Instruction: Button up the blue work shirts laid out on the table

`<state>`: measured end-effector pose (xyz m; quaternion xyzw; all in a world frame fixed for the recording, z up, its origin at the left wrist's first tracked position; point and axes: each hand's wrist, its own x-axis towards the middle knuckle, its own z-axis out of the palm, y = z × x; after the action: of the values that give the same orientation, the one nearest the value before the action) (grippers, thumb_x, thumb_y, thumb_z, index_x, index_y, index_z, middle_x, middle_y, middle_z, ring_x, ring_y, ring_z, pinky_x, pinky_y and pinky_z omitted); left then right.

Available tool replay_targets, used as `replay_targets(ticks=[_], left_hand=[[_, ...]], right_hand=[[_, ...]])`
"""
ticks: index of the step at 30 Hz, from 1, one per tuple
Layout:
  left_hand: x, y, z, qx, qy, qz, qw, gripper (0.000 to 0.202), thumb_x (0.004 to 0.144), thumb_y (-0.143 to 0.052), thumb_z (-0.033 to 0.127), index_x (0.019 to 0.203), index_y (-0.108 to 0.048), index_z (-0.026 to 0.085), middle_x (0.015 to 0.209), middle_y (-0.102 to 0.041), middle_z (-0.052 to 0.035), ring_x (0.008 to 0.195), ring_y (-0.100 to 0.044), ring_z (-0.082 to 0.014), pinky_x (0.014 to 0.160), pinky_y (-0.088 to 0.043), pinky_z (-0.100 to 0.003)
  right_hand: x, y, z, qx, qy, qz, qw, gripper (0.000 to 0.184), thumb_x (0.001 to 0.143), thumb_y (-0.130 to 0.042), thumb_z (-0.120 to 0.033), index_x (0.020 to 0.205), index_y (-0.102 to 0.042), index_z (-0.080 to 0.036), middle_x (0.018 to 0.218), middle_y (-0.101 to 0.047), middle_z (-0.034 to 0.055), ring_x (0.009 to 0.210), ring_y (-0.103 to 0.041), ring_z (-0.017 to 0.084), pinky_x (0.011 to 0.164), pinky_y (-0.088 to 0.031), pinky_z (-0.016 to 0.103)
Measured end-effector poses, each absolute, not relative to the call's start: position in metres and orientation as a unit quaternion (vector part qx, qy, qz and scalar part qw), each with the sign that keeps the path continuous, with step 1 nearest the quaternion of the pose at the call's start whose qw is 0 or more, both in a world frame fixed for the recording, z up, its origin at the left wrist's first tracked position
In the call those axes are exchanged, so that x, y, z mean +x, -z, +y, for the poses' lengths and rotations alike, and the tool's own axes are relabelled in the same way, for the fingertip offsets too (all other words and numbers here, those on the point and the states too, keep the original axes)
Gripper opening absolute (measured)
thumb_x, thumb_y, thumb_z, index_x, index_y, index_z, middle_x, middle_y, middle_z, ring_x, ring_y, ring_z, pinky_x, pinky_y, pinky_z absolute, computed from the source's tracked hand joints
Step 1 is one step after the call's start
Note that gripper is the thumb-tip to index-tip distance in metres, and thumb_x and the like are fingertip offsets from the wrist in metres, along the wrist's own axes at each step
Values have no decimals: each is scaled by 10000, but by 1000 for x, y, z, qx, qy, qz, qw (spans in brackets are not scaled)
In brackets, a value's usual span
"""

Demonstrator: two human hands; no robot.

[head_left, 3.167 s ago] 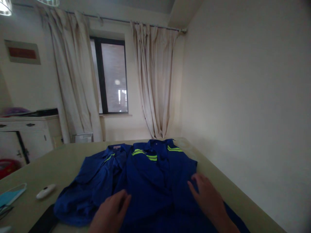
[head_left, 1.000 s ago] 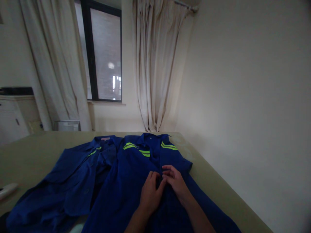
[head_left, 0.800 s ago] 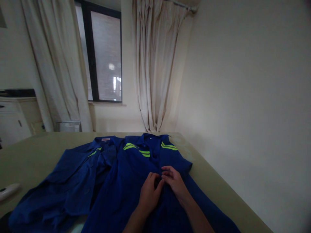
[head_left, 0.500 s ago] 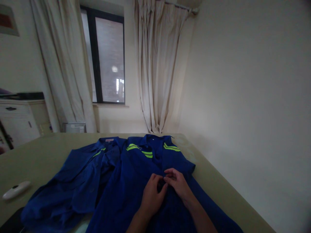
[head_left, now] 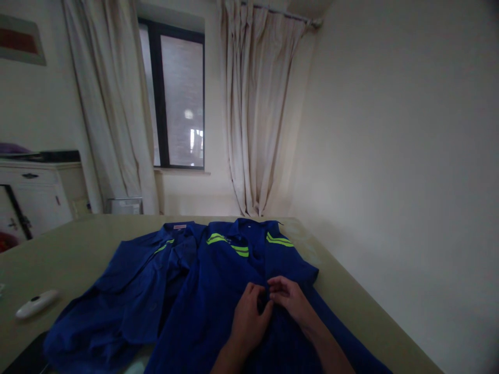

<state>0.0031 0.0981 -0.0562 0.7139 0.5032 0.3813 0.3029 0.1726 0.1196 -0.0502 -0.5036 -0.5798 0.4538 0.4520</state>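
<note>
A blue work jacket (head_left: 218, 280) with a collar and yellow-green stripes across the chest lies spread out, front up, in the middle of the head view. My left hand (head_left: 251, 318) rests on its front, fingers curled and thumb pointing towards the other hand. Close by on the right, my right hand (head_left: 291, 300) has its thumb and fingers pinched at the front opening. Both sets of fingertips meet at the cloth edge; the exact bit between them is too dark to make out. A second blue work jacket (head_left: 132, 291) lies open against it on the left.
Both garments lie on a pale green table (head_left: 70, 244). A white oval object (head_left: 37, 305) sits at the left, near a black object (head_left: 27, 356). Behind are curtains (head_left: 257, 104), a window (head_left: 181, 98) and a white cabinet (head_left: 37, 192); a wall runs along the right side.
The camera view has shifted slightly, so everything appears a little further right and lower. Both hands stay at the same spot on the jacket front.
</note>
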Motion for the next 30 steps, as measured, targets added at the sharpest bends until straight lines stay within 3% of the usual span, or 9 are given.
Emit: replay_targets(ticks=[12, 17, 20, 24, 30], left_hand=[[4, 59, 102, 722, -363, 513, 290, 150, 871, -516, 208, 933, -652, 214, 951, -624, -22, 849, -599, -171, 781, -431, -272], [5, 59, 102, 720, -352, 537, 262, 117, 863, -492, 167, 879, -601, 209, 905, -603, -13, 829, -580, -165, 743, -396, -265], [6, 59, 101, 718, -342, 553, 249, 110, 868, -475, 158, 859, -569, 214, 899, -592, -5, 831, -570, -159, 735, -380, -259], [6, 58, 101, 716, -331, 560, 252, 110, 881, -462, 164, 869, -556, 219, 899, -588, 4, 837, -569, -152, 748, -379, -253], [2, 59, 105, 713, -333, 538, 302, 154, 936, -423, 214, 913, -576, 222, 927, -611, 1, 874, -593, -157, 782, -406, -262]], right_hand=[[165, 47, 117, -494, -477, -557, 467, 362, 603, -763, -239, 956, -693, -199, 823, -671, 3, 801, -651, 196, 758, -500, 311], [164, 47, 117, -492, -416, -604, 469, 222, 664, -643, -200, 886, -639, -199, 733, -584, -39, 688, -572, 147, 644, -433, 254], [168, 43, 115, -507, -332, -655, 451, 161, 660, -544, -129, 780, -623, -201, 755, -567, -27, 737, -565, 153, 688, -434, 257], [170, 37, 110, -565, -222, -685, 402, 240, 688, -488, -73, 706, -694, -195, 928, -577, 34, 844, -596, 169, 777, -455, 282], [161, 33, 102, -593, -172, -704, 351, 211, 787, -527, -107, 738, -706, -209, 968, -605, 44, 883, -620, 177, 829, -460, 286]])
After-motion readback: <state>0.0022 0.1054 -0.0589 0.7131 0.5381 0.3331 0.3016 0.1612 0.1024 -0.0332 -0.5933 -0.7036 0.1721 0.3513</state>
